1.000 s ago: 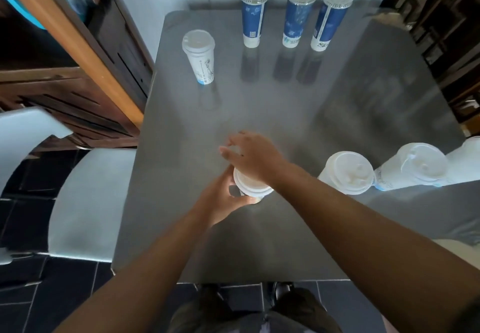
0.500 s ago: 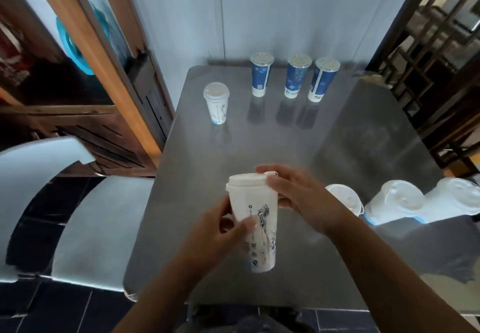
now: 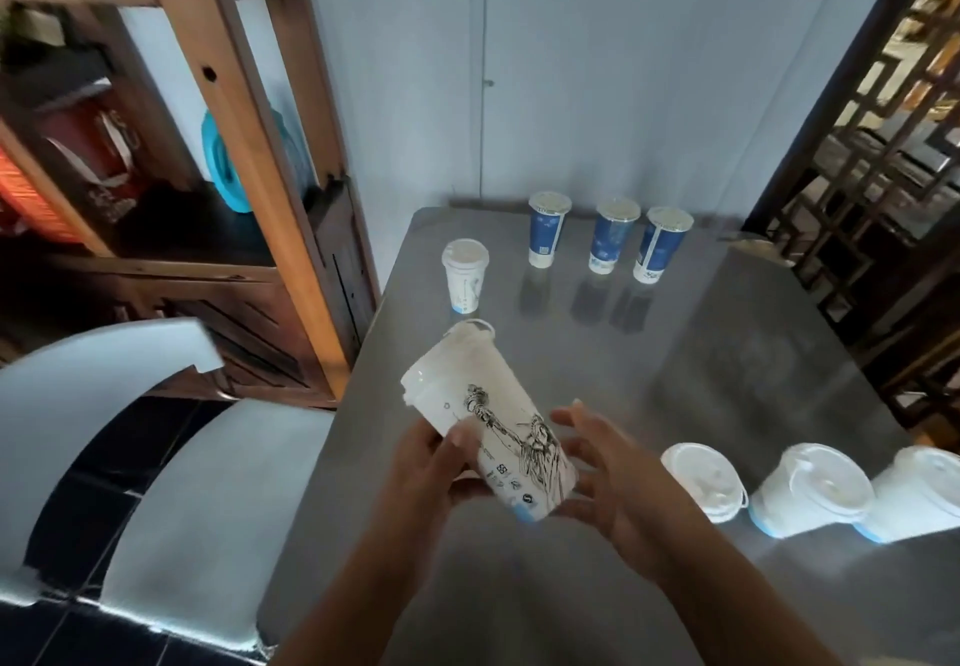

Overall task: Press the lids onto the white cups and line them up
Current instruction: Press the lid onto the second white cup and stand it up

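Note:
A white lidded cup (image 3: 483, 416) with a black statue drawing is held above the steel table (image 3: 675, 379), tilted so its lid points away and to the left. My left hand (image 3: 431, 463) grips its lower body. My right hand (image 3: 608, 473) cups its base from the right with fingers spread. Another lidded white cup (image 3: 465, 276) stands upright at the far left of the table. Three more lidded white cups (image 3: 701, 478), (image 3: 810, 491), (image 3: 919, 489) stand in a row at the near right.
Three blue lidded cups (image 3: 548, 229), (image 3: 613, 234), (image 3: 662, 244) stand in a row along the far edge by the wall. A wooden shelf (image 3: 244, 156) rises at the left. A white chair (image 3: 156, 447) stands beside the table's left edge. A dark lattice screen (image 3: 872, 146) is at right.
The cup has been lifted off the table and tilted away to the left. My right hand left the lid and dropped to the cup's base. The view has tipped upward.

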`<action>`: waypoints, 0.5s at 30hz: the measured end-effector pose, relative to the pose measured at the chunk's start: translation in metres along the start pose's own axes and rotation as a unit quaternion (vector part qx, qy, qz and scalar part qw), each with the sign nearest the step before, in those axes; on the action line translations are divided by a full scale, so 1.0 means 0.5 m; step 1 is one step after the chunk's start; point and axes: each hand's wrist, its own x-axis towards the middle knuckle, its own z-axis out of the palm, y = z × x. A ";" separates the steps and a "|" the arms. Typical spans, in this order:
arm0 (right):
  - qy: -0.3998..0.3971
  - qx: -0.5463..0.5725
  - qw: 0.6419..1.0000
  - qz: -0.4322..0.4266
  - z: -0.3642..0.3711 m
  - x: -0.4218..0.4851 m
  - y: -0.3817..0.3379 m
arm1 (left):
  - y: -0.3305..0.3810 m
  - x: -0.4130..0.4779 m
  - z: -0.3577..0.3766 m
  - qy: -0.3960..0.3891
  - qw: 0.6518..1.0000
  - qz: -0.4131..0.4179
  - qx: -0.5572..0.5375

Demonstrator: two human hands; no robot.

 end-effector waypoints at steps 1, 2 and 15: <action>-0.020 0.005 1.000 0.022 -0.004 -0.005 0.011 | 0.003 0.002 -0.002 0.007 1.000 0.007 -0.025; -0.048 0.015 0.998 0.041 -0.006 -0.010 0.018 | 0.004 0.003 -0.004 0.010 0.999 0.012 -0.043; 0.099 -0.274 0.933 -0.213 -0.016 -0.022 -0.007 | 0.012 0.036 -0.092 0.074 0.968 -0.184 -0.152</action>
